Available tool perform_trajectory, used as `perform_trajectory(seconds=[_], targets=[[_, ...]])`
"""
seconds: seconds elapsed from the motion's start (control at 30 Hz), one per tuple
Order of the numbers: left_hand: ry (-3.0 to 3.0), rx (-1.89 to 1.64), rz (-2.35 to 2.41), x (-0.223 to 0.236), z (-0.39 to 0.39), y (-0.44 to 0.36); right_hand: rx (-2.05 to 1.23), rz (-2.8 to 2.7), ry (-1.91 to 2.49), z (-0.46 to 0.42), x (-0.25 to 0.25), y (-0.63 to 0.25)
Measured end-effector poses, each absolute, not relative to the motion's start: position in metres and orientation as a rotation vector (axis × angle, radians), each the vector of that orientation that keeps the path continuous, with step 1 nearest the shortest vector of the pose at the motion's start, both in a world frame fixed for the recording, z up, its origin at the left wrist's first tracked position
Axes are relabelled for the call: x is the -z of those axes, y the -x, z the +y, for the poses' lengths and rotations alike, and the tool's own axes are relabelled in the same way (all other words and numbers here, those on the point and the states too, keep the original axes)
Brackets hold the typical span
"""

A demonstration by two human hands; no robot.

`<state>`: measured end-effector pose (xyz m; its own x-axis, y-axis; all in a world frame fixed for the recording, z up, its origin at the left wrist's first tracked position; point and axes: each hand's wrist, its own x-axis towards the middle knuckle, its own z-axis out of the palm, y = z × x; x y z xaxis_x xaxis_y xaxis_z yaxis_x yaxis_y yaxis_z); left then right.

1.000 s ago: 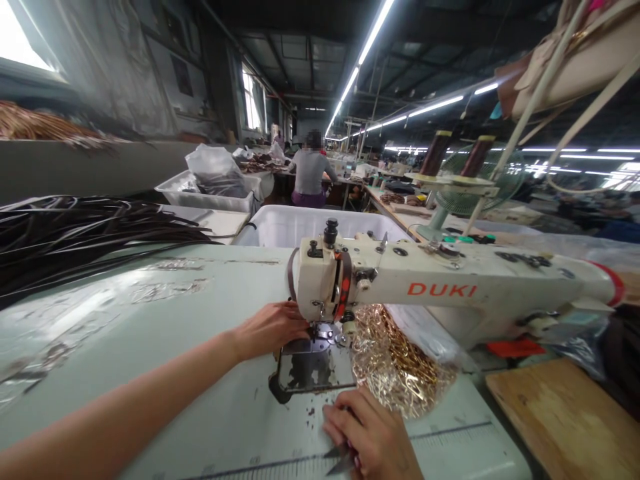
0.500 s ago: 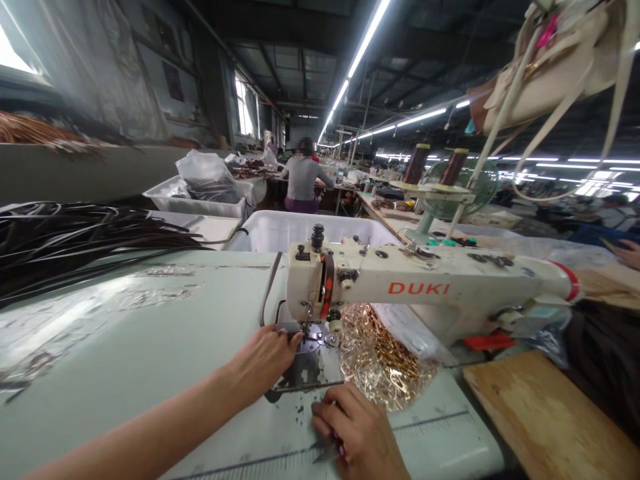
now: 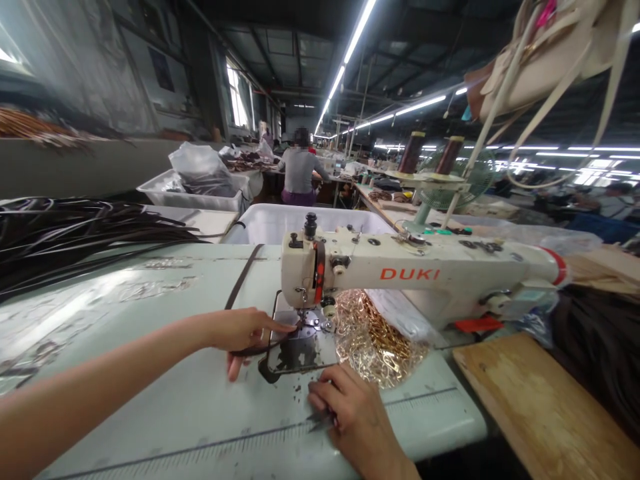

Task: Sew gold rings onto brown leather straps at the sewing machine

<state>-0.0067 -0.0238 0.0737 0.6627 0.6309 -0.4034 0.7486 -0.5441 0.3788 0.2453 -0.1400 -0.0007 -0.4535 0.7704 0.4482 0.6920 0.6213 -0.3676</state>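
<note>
My left hand (image 3: 243,331) is at the left of the needle area of a white sewing machine (image 3: 360,267). Its index finger stretches to the presser foot (image 3: 303,319), while the other fingers hold a narrow dark brown strap (image 3: 245,275). The strap bends round by the hand, and its near length runs toward the needle. Low in front of the machine, my right hand (image 3: 353,410) is closed around small thread snips (image 3: 320,421). Only their pointed metal tip shows clearly; the palm hides the rest.
Gold metal clasps in a clear bag (image 3: 383,340) lie under the machine arm. Dark straps (image 3: 75,240) are heaped at left. A white bin (image 3: 310,220) stands behind. A wooden board (image 3: 540,393) is at right, and a ruler strip (image 3: 250,443) runs along the front. Someone (image 3: 303,170) sits farther back.
My left hand has shifted left from the needle plate, its index finger now pointing at the foot. The strap has swung left and bends by the hand. My right hand keeps the snips nearby.
</note>
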Motion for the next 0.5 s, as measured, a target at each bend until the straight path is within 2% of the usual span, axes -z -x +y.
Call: perform_trajectory(seconds=[0.3, 0.5], targets=[[-2.724, -0.008, 1.18, -0.045, -0.054, -0.028, -0.186, -2.267, 1.131, -0.138, 0.005, -0.247], [-2.742, 0.079, 1.377, -0.001, -0.092, -0.061, -0.2, -2.218, 1.121, -0.136, 0.009, -0.248]])
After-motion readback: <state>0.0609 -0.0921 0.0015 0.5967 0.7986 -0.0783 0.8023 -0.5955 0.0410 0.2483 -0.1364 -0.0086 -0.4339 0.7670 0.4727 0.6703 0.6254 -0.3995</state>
